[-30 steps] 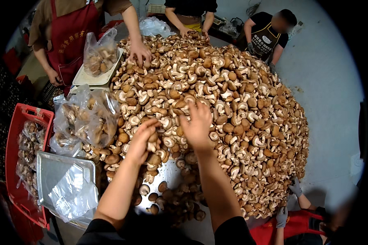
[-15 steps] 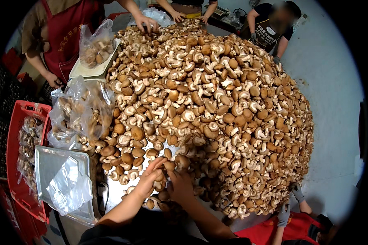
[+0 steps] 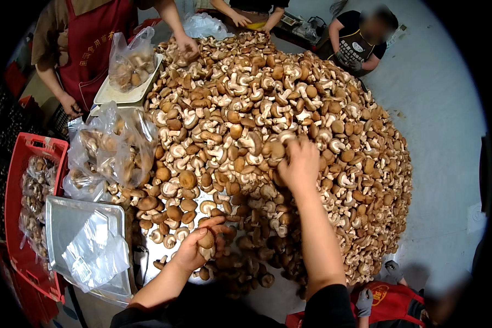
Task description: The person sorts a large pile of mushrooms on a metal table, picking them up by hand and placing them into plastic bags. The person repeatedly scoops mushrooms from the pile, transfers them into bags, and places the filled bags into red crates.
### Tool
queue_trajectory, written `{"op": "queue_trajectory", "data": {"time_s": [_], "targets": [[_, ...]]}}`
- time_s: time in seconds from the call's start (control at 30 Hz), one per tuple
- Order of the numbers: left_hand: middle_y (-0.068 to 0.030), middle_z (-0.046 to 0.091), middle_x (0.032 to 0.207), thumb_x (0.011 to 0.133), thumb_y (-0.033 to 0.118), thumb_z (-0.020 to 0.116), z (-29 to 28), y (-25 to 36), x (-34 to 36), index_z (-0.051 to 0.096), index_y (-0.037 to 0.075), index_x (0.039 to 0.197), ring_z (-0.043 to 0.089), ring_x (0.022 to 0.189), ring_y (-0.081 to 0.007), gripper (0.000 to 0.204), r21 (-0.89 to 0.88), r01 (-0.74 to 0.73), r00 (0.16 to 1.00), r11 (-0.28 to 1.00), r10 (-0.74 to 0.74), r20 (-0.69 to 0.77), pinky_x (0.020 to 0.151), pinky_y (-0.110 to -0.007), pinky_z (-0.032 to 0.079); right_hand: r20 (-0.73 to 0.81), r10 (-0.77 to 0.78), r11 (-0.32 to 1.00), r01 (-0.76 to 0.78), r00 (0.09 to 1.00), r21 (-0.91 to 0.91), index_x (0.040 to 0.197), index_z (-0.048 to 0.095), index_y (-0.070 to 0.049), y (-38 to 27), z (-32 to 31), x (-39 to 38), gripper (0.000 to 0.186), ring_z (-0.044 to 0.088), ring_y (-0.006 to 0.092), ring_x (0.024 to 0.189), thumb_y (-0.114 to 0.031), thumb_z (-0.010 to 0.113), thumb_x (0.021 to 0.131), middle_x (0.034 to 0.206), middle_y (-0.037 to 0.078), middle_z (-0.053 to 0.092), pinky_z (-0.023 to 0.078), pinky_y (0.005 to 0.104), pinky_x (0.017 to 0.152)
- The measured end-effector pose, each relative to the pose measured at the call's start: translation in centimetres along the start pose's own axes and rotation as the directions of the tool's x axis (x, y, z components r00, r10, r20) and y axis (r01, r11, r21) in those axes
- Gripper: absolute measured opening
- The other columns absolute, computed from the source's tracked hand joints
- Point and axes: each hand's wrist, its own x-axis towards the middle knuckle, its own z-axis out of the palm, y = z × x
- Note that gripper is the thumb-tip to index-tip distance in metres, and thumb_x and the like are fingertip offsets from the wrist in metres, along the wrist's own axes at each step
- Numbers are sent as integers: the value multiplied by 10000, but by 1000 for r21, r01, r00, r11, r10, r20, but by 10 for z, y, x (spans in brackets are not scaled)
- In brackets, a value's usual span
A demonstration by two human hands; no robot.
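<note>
A large heap of shiitake mushrooms [image 3: 361, 164], with brown caps and pale stems, covers most of the table. Low in the middle, my left hand [image 3: 187, 252] is closed round a shiitake mushroom [image 3: 206, 240], its fingers curled over loose ones beside it. My right arm stretches forward over the heap. There my right hand [image 3: 303, 167] has its fingers bent down onto a shiitake mushroom [image 3: 275, 150] at the heap's surface; its fingertips are partly hidden among the caps.
To the left lie clear bags of mushrooms [image 3: 109, 147], a scale with a filled bag [image 3: 130, 74], a metal tray [image 3: 57, 218] with an empty plastic bag [image 3: 95, 254], and a red crate [image 3: 13, 218] of bagged mushrooms. Several co-workers stand around the table, one in a red apron [image 3: 95, 54].
My right hand has left my left hand's side and reached forward and right onto the heap. My left hand has drawn slightly nearer to me, holding a mushroom.
</note>
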Motion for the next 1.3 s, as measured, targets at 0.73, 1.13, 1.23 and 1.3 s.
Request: {"op": "queue_trajectory", "data": {"time_s": [0.73, 1.13, 1.23, 1.3], "targets": [[-120, 581, 1140, 908, 293, 458, -42, -64, -45, 534, 25, 1162, 566, 1020, -255, 377, -236, 420, 899, 876, -437, -24, 818, -378, 480, 321, 255, 580, -409, 912, 704, 1184, 520, 22, -71, 57, -263, 454, 601, 207, 942, -92, 663, 768, 1102, 143, 589, 477, 288, 790], [-153, 523, 1236, 877, 308, 426, -60, -75, -85, 432, 50, 1292, 524, 1111, -305, 489, -473, 461, 871, 751, -485, 79, 992, -509, 361, 317, -70, 721, -171, 946, 671, 1145, 550, -56, -142, -31, -258, 333, 429, 343, 1174, -227, 548, 859, 1225, 170, 485, 353, 424, 971], [-165, 519, 1234, 859, 307, 441, -32, -61, -87, 454, 23, 1259, 530, 1092, -300, 490, -365, 481, 867, 797, -494, 64, 996, -498, 361, 332, 24, 562, -287, 943, 776, 1152, 542, -43, -122, -30, -255, 346, 447, 341, 1167, -169, 594, 833, 1243, 160, 486, 367, 417, 973], [-176, 498, 1257, 845, 316, 458, -40, -60, -83, 450, 7, 1262, 516, 1101, -305, 518, -355, 506, 860, 786, -492, 135, 998, -488, 362, 283, 90, 476, -291, 955, 830, 1138, 552, -49, -97, -20, -245, 340, 490, 345, 1131, -106, 619, 809, 1199, 166, 519, 398, 420, 950]]}}
